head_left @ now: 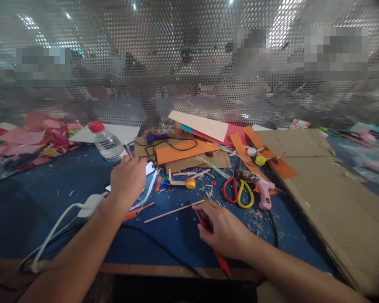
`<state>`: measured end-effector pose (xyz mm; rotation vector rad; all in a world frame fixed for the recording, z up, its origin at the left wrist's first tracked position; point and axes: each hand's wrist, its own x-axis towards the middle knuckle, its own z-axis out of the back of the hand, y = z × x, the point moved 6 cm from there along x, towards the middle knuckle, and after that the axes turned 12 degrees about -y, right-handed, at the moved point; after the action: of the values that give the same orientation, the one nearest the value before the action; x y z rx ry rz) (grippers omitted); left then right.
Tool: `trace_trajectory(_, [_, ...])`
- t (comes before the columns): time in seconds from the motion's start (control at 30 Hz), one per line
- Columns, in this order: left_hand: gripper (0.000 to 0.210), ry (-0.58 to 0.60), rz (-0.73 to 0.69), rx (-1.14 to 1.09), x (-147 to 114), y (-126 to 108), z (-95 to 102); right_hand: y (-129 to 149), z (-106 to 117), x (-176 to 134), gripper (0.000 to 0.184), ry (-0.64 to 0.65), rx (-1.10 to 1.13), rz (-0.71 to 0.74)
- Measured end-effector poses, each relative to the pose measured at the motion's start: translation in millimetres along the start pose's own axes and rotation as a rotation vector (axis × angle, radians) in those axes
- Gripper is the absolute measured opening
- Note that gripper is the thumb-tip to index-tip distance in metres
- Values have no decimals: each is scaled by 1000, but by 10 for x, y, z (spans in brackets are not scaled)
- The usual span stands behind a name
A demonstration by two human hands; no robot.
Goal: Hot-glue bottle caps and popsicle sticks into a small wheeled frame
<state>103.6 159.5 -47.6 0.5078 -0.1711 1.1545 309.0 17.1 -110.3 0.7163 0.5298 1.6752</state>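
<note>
My right hand [222,227] is closed around a red craft knife [221,263], its handle sticking out below the palm. A thin wooden stick [169,213] lies slanted on the table, its right end at my right fingertips. My left hand [128,181] is over a phone [150,168], next to a water bottle with a red cap [109,143]. Its fingers are curled and mostly hidden; a thin greyish rod [127,150] shows beside them. Between the hands and farther back sits a small stick assembly [178,183] with blue and yellow caps.
Red-and-yellow-handled scissors [238,191] and a pink glue gun [265,193] lie right of centre. Cardboard [334,198] covers the right side. Orange sheets [186,150] lie behind. A white charger [90,205] and cables are at left. A perforated metal screen [189,54] stands at the back.
</note>
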Motion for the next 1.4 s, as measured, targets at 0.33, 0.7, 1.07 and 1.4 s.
trace_trajectory(0.33, [30, -70, 7, -18, 55, 33, -126, 53, -3, 17, 46, 76, -154, 31])
trace_trajectory(0.7, [28, -139, 37, -70, 27, 145, -89, 657, 193, 816, 32, -125, -461, 418])
trace_trajectory(1.07, [33, -184, 92, -83, -49, 232, 49, 1025, -473, 1901, 84, -46, -752, 760])
trace_trajectory(1.4, [30, -204, 73, -42, -58, 239, 68, 1023, -601, 1972, 43, -121, -880, 818])
